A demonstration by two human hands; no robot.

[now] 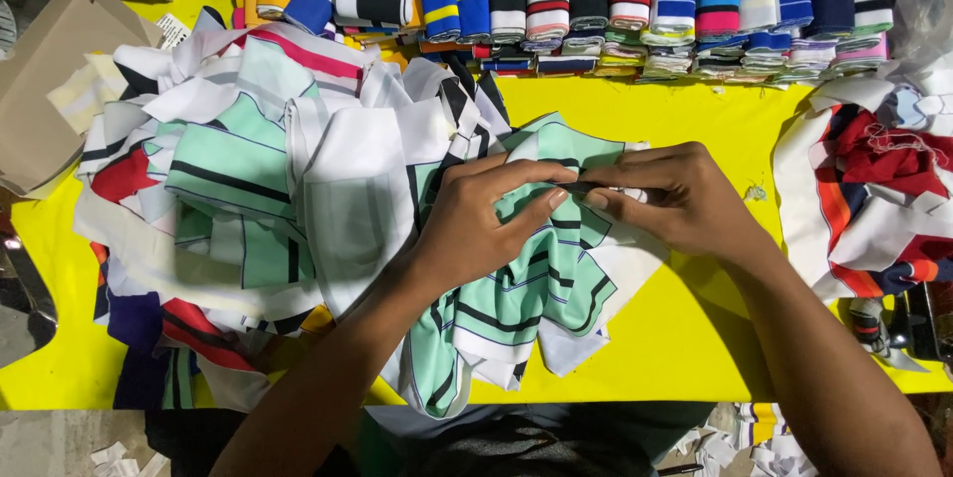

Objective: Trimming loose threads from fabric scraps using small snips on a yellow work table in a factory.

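Note:
My left hand (476, 224) and my right hand (670, 194) meet near the middle of the yellow table (685, 338). Both pinch the same mint-green striped fabric piece (541, 278), which has black and blue lines and white edges. Thumbs and forefingers close on its folded upper edge, fingertips almost touching. The rest of the piece hangs down toward the table's near edge.
A big heap of mint, white, red and black striped fabric scraps (238, 189) fills the left. Rows of folded striped collars (596, 0) line the far edge. A red, white and navy pile (874, 189) lies at the right. A cardboard box (40, 80) sits far left.

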